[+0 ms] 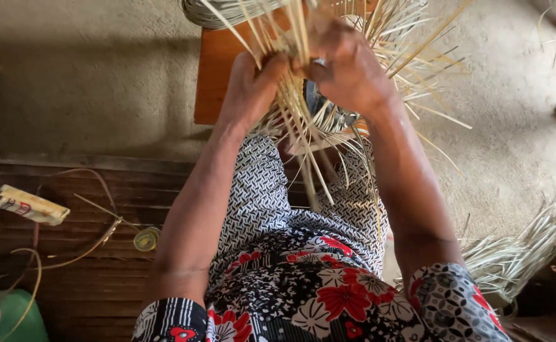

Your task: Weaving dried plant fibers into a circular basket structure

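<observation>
Head view shows our left hand (252, 85) and right hand (347, 69), fingers clenched on cane strands (303, 136), mid-weave on the half-made basket (328, 117); next we judge another strand needs tucking.

a small flat box (31, 204), yellow-white with a red bit, lies on the brown wood floor (100, 291) at the left.

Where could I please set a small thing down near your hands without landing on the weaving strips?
Bare floor lies left of the orange board, above the dark slatted mat, and more lies right of the half-woven basket, above the loose strip bundle. Between the left hand and right hand it is crowded with strips; the mat holds cords and a small box.
</observation>
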